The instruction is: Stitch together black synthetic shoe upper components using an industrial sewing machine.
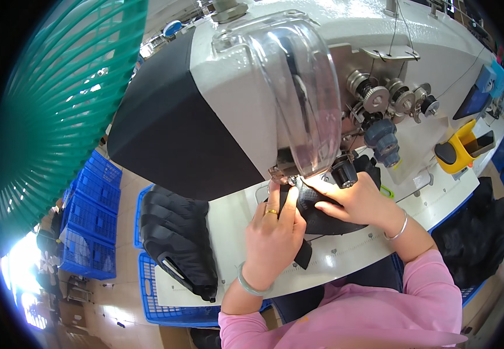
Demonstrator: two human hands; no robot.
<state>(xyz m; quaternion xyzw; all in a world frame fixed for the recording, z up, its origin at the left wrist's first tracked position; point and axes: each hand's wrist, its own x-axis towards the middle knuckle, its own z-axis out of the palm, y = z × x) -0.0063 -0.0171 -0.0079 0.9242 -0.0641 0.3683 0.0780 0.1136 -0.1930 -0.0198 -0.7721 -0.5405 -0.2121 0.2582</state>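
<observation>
A dark textured fabric piece point(316, 212) lies under the needle area of a large white sewing machine point(234, 87), and a narrow black strip point(303, 255) of cloth hangs from its near edge. My left hand point(275, 232), with a gold ring on one finger, rests on the left of the fabric; its fingers reach out to the presser foot point(287, 175). From the right, my right hand point(353, 200) lies over the same piece, thumb and index finger stretched out and apart. Its other fingers are partly hidden.
On the table's left sits a folded black padded garment point(176, 244). Blue crates point(92, 215) stack at the left, below a green fan guard point(60, 104). A yellow holder point(461, 148) stands at the right, above a black cloth heap point(470, 232). A clear guard point(298, 87) covers the machine front.
</observation>
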